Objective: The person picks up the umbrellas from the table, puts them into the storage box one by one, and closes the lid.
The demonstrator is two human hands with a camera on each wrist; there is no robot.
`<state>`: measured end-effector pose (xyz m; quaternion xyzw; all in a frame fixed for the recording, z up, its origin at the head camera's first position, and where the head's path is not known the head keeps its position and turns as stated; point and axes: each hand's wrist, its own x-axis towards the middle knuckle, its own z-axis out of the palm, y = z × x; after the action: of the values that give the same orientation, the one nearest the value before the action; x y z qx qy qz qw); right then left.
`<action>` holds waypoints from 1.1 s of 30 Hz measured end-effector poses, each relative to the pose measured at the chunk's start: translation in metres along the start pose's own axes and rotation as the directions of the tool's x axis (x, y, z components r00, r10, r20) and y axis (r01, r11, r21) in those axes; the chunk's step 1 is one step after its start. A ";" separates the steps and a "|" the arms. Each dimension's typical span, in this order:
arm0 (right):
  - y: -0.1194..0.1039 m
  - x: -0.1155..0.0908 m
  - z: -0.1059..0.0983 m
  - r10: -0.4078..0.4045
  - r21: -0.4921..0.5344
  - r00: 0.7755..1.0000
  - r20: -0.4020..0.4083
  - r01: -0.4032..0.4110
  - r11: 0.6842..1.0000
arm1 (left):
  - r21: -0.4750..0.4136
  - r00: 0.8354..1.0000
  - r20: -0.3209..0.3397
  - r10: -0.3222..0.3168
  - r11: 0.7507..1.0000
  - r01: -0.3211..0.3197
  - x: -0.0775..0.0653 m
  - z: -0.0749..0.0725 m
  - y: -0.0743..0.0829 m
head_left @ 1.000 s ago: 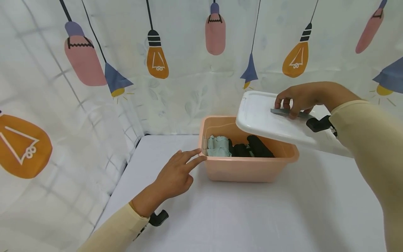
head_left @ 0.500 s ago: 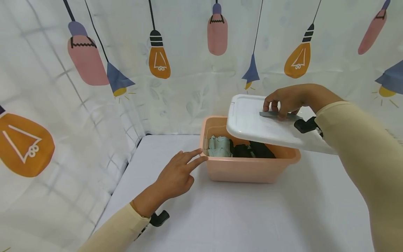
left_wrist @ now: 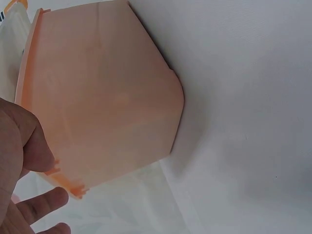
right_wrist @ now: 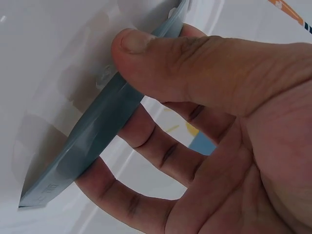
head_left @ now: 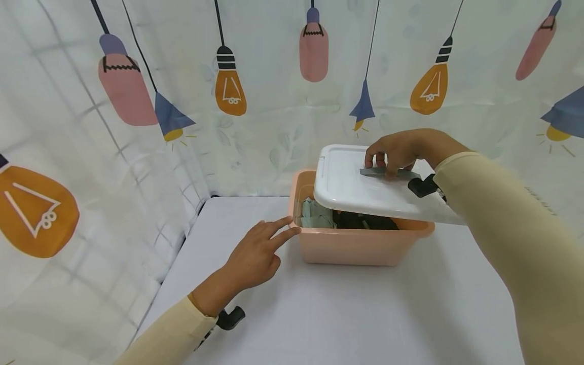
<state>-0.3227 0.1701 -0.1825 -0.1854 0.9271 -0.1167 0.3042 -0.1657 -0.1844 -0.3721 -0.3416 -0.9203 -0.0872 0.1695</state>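
Observation:
A peach plastic bin [head_left: 351, 247] stands on the white-covered table, with a rolled pale green cloth [head_left: 316, 215] and dark rolled cloths [head_left: 365, 221] inside. My right hand [head_left: 401, 152] pinches the grey handle [right_wrist: 92, 131] of a white lid [head_left: 347, 187] between thumb and fingers. The lid is tilted over the bin and covers most of its opening; the left end stays uncovered. My left hand [head_left: 255, 253] has its fingers extended, fingertips at the bin's front left corner. In the left wrist view that hand lies beside the bin's rim.
A white cloth [head_left: 347, 314] covers the table, whose left edge runs down toward me. Behind hangs a pale curtain [head_left: 274, 137] printed with lamps and bulbs. Black wrist straps with camera mounts [head_left: 231, 318] sit at both cuffs.
My right hand has moved left and slightly down with the lid, so the lid covers more of the bin and the cloths. The left hand has stayed at the corner.

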 end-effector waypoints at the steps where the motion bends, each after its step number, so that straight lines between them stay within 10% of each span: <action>1: -0.002 0.001 0.001 -0.002 -0.002 1.000 0.001 0.002 1.000 | -0.003 1.000 -0.001 0.001 1.000 -0.001 0.000 0.000 0.000; 33: -0.038 0.037 0.025 -0.107 -0.080 0.994 0.027 0.109 0.991 | -0.014 0.998 -0.045 0.035 0.999 -0.036 -0.002 0.005 -0.004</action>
<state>-0.3254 0.1181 -0.2090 -0.2490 0.9161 -0.0930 0.3003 -0.1682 -0.1869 -0.3774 -0.3572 -0.9093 -0.0988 0.1892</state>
